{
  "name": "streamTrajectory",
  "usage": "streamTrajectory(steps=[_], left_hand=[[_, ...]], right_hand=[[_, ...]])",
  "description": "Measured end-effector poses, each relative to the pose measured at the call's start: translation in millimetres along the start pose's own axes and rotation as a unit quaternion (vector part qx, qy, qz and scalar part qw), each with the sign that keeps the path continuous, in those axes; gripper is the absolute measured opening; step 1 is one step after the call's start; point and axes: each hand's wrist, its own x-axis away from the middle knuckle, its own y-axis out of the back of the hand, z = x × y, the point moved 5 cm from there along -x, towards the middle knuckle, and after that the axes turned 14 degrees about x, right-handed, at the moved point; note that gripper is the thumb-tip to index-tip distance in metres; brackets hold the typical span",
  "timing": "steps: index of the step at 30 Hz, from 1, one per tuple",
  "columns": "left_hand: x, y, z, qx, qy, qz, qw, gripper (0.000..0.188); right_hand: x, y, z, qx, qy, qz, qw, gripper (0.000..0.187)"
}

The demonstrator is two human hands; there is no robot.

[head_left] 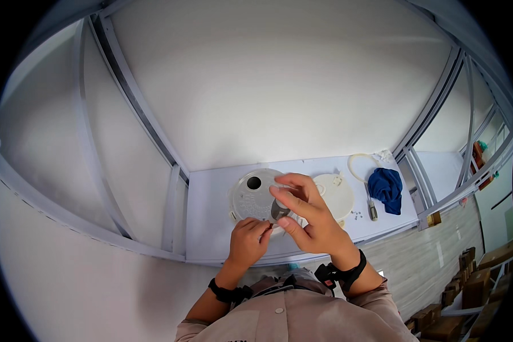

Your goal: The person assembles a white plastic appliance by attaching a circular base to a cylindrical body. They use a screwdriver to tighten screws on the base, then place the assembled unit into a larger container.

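Note:
Over the front of the round pale perforated disc (pixel 251 202), my right hand (pixel 309 219) curves its thumb and fingers around a small dark grey metallic piece (pixel 279 210), roughly cylinder-shaped. Close to the lower end of that piece, my left hand (pixel 248 242) has its fingers pinched together. What lies between the left fingertips is too small to make out. The disc has a dark round hole (pixel 253 183) at its upper left. Beside it on the right lies a cream round cover (pixel 339 199), partly hidden by my right hand.
A screwdriver (pixel 373 211) and several small screws (pixel 357 216) lie right of the cover. Farther right is a crumpled blue cloth (pixel 386 190), with a cream loop of tubing (pixel 356 167) behind it. Metal frame posts flank the white table (pixel 208 228); cardboard boxes (pixel 476 288) stand at lower right.

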Motion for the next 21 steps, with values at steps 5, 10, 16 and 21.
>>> streamTrajectory(steps=[5, 10, 16, 21], left_hand=[[1, -1, 2, 0.001, 0.007, 0.017, 1.000, 0.018], [0, -2, 0, 0.013, 0.004, 0.019, 1.000, 0.019], [7, -4, 8, 0.005, 0.016, 0.001, 1.000, 0.019], [2, -3, 1, 0.012, 0.025, 0.000, 1.000, 0.018]], right_hand=[[5, 2, -7, -0.038, -0.035, 0.052, 0.997, 0.055], [15, 0, -9, 0.034, -0.002, -0.013, 0.999, 0.055], [4, -2, 1, -0.036, -0.026, -0.004, 0.999, 0.056], [13, 3, -7, 0.041, 0.020, -0.010, 0.999, 0.055]])
